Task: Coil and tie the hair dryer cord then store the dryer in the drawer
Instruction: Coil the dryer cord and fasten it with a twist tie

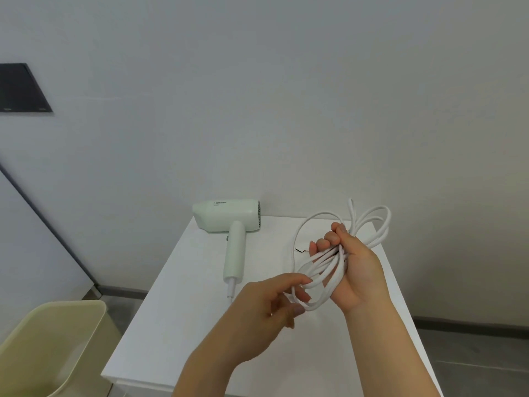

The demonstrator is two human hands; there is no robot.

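Hair dryer [229,216] carried dark lettering along the top of its barrel, w/ a smaller line beneath. It started "PO…", but the rest was too blurred to read, as was the small print. No other writing was legible.

The dark panel [23,88] on the wall, upper left of frame, was cut by the frame edge, and two faint marks at its bottom couldn't be made out. A thin black wire bit [302,250] lay on the counter [177,325] at centre right, its far end hidden behind the hand. The pale yellow bin [51,348], lower left, was cropped by the frame. Where the cord [323,270] ran from the dryer's handle into the bundle was hidden behind the L hand.

The dryer was pale mint green w/ a short barrel, grille facing right and handle pointing toward the bottom of frame. It lay flat on the white counter, centre of frame, and a white strain relief stuck out of the handle end. The cord was white and gathered in several loose loops, held above the counter right of centre.

R hand [352,270] had its fingers [329,239] closed round the middle of the loops. L hand [274,305] had its fingers [297,280] curled on the bundle's lower end.
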